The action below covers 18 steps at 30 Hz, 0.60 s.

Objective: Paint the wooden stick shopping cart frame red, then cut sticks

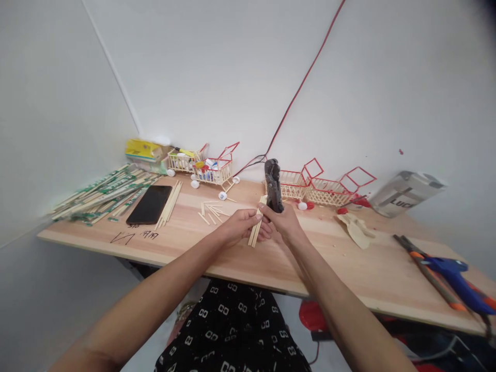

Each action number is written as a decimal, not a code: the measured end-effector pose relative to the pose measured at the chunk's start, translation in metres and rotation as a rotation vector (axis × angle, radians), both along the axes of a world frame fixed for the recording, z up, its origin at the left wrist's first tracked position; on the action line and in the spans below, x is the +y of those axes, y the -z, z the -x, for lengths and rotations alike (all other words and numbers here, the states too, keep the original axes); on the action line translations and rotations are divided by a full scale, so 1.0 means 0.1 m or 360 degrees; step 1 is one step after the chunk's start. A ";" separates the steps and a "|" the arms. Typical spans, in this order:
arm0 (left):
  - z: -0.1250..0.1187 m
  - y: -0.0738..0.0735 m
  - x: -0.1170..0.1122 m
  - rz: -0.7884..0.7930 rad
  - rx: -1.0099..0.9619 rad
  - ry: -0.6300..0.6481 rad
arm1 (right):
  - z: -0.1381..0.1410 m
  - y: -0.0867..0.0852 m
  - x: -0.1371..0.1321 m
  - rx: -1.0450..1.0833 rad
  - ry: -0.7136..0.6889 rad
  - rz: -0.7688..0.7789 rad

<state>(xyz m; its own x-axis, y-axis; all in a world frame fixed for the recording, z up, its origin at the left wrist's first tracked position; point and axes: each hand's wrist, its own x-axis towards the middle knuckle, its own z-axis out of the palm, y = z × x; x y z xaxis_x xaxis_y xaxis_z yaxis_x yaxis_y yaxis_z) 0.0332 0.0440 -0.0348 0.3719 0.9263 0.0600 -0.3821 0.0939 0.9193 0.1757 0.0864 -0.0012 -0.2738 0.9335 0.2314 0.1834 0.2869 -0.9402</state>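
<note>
My left hand [245,225] is closed around a small bundle of pale wooden chopsticks [254,235], which stands tilted over the front part of the table. Close beside it, my right hand [282,219] grips a black pliers-like hand tool [273,185], its head pointing up. The right thumb also touches the upper part of the bundle. Short cut stick pieces [212,211] lie on the table left of my hands. Further left, several long bare chopsticks [169,205] lie side by side next to a black phone [149,205].
Wrapped chopsticks [104,194] are heaped at the left. Small stick-built carts stand along the wall, one loaded cart [213,170] at left and another cart [325,191] at right. A silver bag [405,194], long-handled pliers [430,268] and a blue glue gun [457,281] occupy the right side.
</note>
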 end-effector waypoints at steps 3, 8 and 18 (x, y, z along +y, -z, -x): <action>-0.01 -0.01 -0.01 -0.0083 0.0027 -0.0038 | 0.01 -0.03 -0.06 -0.0014 -0.0028 -0.0001; -0.02 -0.05 -0.02 -0.0283 0.0098 -0.0102 | -0.01 -0.10 -0.10 -0.0086 -0.0060 -0.0017; 0.05 -0.21 -0.12 -0.0329 0.0218 -0.0073 | -0.77 -0.47 -0.13 -0.0680 -0.0286 0.0083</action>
<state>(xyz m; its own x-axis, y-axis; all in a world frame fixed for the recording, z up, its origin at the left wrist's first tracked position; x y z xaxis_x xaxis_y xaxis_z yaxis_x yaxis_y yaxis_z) 0.0282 0.0324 -0.0141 0.3472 0.9158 0.2018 -0.2519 -0.1162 0.9608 0.2523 0.0736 0.0455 -0.4927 0.8700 0.0169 0.5093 0.3041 -0.8051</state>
